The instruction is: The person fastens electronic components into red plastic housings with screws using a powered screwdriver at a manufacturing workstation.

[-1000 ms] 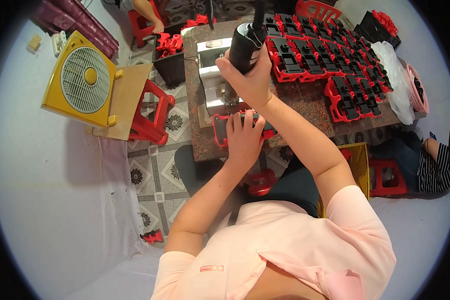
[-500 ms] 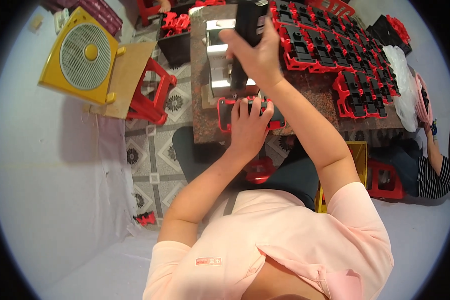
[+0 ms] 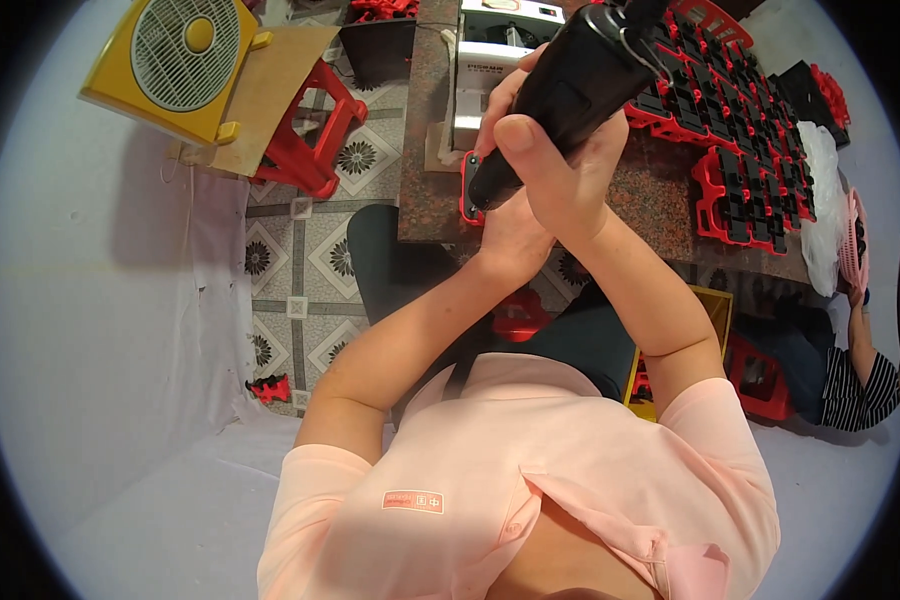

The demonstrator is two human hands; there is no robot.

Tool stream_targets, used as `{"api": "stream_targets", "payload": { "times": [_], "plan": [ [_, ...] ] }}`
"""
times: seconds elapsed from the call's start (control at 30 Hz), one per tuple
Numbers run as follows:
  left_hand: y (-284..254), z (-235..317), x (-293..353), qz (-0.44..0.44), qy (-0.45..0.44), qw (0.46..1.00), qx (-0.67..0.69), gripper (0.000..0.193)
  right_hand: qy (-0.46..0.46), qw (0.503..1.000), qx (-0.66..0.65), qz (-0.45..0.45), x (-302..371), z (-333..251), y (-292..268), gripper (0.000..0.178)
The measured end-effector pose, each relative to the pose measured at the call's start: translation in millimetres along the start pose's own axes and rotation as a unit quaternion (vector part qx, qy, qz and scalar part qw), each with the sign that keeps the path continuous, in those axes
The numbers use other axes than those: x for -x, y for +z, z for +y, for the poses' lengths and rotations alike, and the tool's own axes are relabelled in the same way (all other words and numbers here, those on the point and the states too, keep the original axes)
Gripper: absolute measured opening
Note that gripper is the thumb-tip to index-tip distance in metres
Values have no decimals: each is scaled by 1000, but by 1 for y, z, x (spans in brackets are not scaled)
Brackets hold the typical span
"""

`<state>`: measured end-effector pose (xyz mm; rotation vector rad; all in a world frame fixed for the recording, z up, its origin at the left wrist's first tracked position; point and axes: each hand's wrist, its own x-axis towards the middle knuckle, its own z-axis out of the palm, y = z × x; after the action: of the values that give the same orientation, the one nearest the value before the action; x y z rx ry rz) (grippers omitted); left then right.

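My right hand (image 3: 570,190) is wrapped round a black electric screwdriver (image 3: 580,85), a thick cylinder with a wire loop at its top end. The tool tilts, with its narrower lower end pointing down and left, over my left hand (image 3: 518,240). Only the back and wrist of that hand show; its fingers are hidden behind the tool and my right hand. Beside it, at the table's near edge, the left end of a red and black plastic part (image 3: 471,188) shows. Just beyond stands a white boxy machine (image 3: 485,70), partly covered by the right hand.
Rows of red and black plastic parts (image 3: 745,195) fill the table's right side, next to a clear plastic bag (image 3: 820,190). A yellow fan (image 3: 185,60) stands on cardboard over a red stool (image 3: 315,140) at left. A person in a striped top (image 3: 860,385) sits at right.
My right hand has brought the screwdriver from above the white machine down and nearer, over the left hand. The left hand's fingers, visible before on the red part, are now covered. The view has shifted slightly.
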<state>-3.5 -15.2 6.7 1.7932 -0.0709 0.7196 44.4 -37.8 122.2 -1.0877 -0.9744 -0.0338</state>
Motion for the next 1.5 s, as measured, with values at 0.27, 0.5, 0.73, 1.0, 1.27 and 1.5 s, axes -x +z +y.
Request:
{"api": "stream_targets", "payload": {
  "times": [0.27, 0.5, 0.73, 1.0, 1.27, 1.5],
  "plan": [
    [-2, -33, 14, -85, 109, 950, -281, 37, 26, 999, 22, 13, -1, 3, 19, 50],
    [12, -35, 14, -18, -63, 969, 237, 38, 54, 998, -18, -14, -8, 10, 9, 49],
    [-19, -4, -1, -165, 148, 887, -405, 63, -114, 988, 89, 59, -47, 29, -43, 28],
    [-51, -2, 10, -144, 134, 878, -437, 72, -34, 988, 93, 120, -41, 62, -44, 44],
    [-65, -1, 16, -139, 98, 871, -460, 71, 21, 993, 88, 70, -49, 23, -50, 35],
    [-64, -5, 13, -128, 105, 872, -461, 74, -58, 995, 35, 78, -33, 0, -61, 42]
  ]
}}
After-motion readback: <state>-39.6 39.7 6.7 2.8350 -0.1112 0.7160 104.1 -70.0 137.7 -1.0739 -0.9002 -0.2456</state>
